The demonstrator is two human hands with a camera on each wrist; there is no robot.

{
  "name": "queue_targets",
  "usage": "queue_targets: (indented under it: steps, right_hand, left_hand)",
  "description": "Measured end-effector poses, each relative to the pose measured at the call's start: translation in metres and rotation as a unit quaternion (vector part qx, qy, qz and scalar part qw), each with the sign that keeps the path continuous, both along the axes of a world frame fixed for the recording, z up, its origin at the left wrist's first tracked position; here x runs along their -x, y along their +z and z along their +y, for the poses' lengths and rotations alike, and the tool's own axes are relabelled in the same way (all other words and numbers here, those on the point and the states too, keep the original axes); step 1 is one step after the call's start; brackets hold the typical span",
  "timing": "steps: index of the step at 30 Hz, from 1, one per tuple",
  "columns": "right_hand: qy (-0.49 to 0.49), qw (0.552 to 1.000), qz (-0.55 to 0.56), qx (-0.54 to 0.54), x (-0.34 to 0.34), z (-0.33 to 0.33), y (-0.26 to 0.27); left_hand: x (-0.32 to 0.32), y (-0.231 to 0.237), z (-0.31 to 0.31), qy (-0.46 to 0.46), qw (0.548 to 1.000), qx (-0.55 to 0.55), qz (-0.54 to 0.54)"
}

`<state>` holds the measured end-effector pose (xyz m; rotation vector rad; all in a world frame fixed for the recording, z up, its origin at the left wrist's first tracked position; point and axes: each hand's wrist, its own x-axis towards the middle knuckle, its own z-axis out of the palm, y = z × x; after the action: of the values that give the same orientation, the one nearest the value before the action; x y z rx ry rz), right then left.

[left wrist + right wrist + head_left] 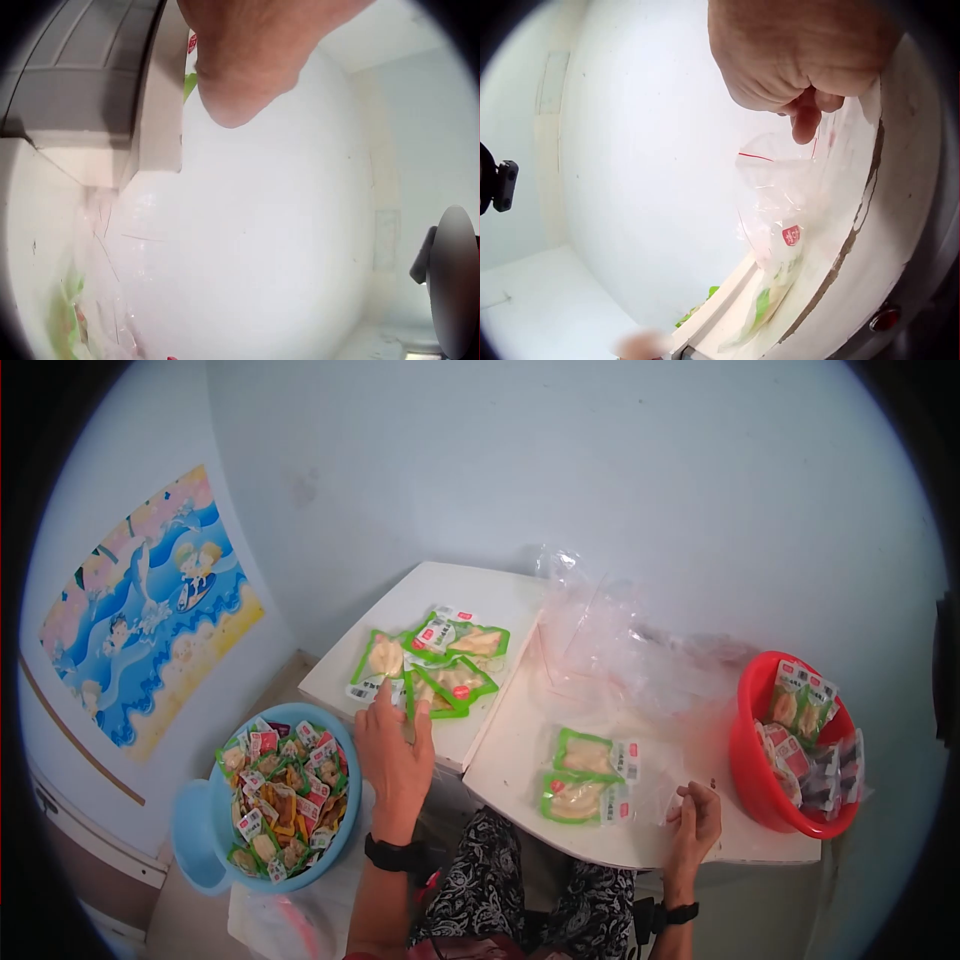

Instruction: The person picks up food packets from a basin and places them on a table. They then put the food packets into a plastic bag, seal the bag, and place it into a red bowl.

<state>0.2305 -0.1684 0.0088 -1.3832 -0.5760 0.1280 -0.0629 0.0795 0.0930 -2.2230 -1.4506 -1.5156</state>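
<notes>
My left hand (397, 760) reaches over the left table with fingers extended, fingertips right at a pile of green-edged vacuum food packets (455, 685). The packets hold pale pieces of food and carry white and red labels. At the right table's front edge, my right hand (695, 820) has its fingers curled and pinches the edge of a clear zip bag (769, 161) with a red line. Two more green-edged packets (583, 800) lie to the left of that hand, seemingly inside the bag. In the left wrist view the left hand (251, 67) hides its fingertips.
A red basin (745, 760) with several packets stands at the table's right end. Loose clear plastic bags (600, 630) lie along the back. A blue basin (352, 785) full of mixed packets sits low at the left. A step separates the left table (350, 630) from the right one.
</notes>
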Motion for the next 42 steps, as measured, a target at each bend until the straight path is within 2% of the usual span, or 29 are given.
queue_targets:
  steps: [3,6,9,12,15,19,22,25,28,30,33,36,37,42]
  right_hand:
    - [-0.001,1.0,-0.001,0.011,0.003,0.001,0.004]
    - [0.0,1.0,-0.005,0.006,0.003,0.0,0.004]
    - [-0.007,1.0,-0.004,0.0,0.001,0.0,0.003]
    - [-0.008,1.0,0.005,-0.016,0.002,-0.001,0.0]
    - [-0.02,0.999,0.002,-0.029,0.003,-0.001,-0.002]
    - [-0.043,0.998,0.0,-0.035,0.008,-0.005,-0.001]
    - [-0.065,0.995,0.004,-0.072,0.015,-0.008,0.008]
    - [-0.051,0.995,0.001,-0.087,0.029,-0.015,0.024]
    - [0.068,0.996,-0.046,-0.04,0.046,-0.016,0.05]
    - [0.155,0.985,-0.066,0.033,0.058,-0.013,0.075]
    - [0.265,0.962,0.042,-0.043,0.07,-0.008,0.092]
    - [0.345,0.927,0.145,0.028,0.06,-0.015,0.086]
    - [0.361,0.916,0.167,0.052,0.059,-0.017,0.084]
    - [0.284,0.934,0.196,0.093,0.059,-0.038,0.065]
  left_hand:
    - [-0.005,0.001,0.003,0.004,1.0,0.014,-0.012]
    - [-0.004,-0.01,0.017,-0.079,0.978,0.099,-0.163]
    - [-0.007,0.002,0.012,-0.099,0.966,0.023,-0.239]
    - [-0.007,0.027,-0.002,-0.092,0.966,-0.035,-0.241]
    - [0.004,0.029,-0.004,-0.051,0.975,-0.065,-0.205]
    - [0.016,0.019,-0.008,-0.099,0.928,-0.032,-0.358]
    - [0.029,0.017,-0.027,-0.166,0.893,-0.021,-0.418]
    - [0.027,0.026,-0.048,-0.296,0.835,0.005,-0.464]
    - [0.02,0.02,-0.06,-0.406,0.788,0.11,-0.449]
    - [0.002,0.017,-0.068,-0.438,0.768,0.174,-0.434]
    - [-0.022,0.01,-0.083,-0.483,0.719,0.258,-0.428]
    - [-0.038,0.0,-0.093,-0.534,0.673,0.327,-0.394]
    - [-0.043,-0.004,-0.096,-0.555,0.648,0.34,-0.396]
    - [-0.06,-0.025,-0.108,-0.554,0.668,0.405,-0.287]
